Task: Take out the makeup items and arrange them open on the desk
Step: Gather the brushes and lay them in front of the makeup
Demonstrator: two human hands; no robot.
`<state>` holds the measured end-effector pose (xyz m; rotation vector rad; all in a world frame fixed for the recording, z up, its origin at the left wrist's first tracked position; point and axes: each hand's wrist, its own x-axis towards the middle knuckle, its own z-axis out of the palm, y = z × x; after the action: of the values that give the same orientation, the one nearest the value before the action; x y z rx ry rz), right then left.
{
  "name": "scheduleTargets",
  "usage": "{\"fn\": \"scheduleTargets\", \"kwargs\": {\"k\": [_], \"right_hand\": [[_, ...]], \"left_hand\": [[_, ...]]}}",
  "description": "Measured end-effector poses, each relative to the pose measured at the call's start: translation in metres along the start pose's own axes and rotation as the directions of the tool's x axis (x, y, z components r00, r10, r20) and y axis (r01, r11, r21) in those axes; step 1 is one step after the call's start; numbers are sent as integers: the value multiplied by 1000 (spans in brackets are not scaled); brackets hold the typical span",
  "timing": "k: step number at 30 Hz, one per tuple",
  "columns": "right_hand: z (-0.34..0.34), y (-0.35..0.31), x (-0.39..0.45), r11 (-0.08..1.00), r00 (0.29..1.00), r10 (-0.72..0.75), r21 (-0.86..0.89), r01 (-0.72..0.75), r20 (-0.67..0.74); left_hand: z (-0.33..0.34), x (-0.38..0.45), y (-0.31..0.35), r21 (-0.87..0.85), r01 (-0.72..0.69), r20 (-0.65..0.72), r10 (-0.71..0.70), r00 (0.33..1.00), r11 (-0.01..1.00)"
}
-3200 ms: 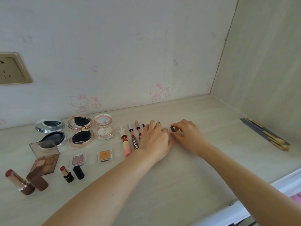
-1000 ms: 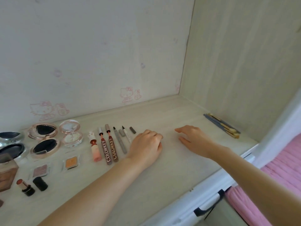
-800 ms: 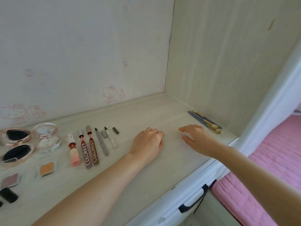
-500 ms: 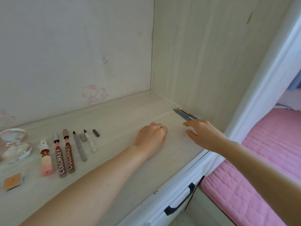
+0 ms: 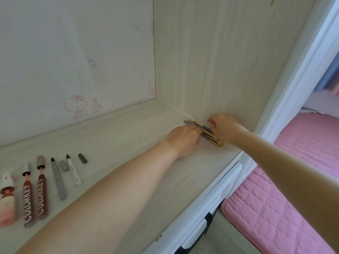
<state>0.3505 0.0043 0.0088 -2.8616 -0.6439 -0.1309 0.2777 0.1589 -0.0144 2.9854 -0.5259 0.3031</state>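
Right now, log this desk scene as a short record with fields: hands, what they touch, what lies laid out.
left hand: on the desk, fingertips at the bundle
right hand: fingers curled at the bundle from the wall side
bundle of slim sticks: grey and yellow, lying beside the right wall panel
desk: pale wood grain
laid out at left: two COLORKEY tubes, grey pen, white pen, two loose caps
grip: cannot tell if lifted

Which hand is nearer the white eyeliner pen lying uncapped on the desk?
Left. The left hand lies on the desk right of the white eyeliner pen, touching the bundle of slim blue and gold brushes; the right hand is farther, beyond that bundle.
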Motion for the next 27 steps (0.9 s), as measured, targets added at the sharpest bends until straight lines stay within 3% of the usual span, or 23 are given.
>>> {"fn": "scheduleTargets", "kwargs": {"k": [5, 8, 13, 27], "right_hand": [[3, -5, 3, 992, 997, 10, -128, -1, 71], [7, -7, 1, 986, 997, 35, -163, -25, 63], [6, -6, -1, 984, 996, 77, -165, -70, 37], [3, -18, -2, 986, 977, 119, -133, -96, 175]], "left_hand": [[9, 8, -1, 28, -81, 88, 79, 993, 996], [12, 4, -4, -4, -80, 47, 80, 996, 997], [6, 1, -7, 14, -72, 31, 71, 997, 997], [-9, -16, -28, 121, -134, 73, 126, 989, 984]]}}
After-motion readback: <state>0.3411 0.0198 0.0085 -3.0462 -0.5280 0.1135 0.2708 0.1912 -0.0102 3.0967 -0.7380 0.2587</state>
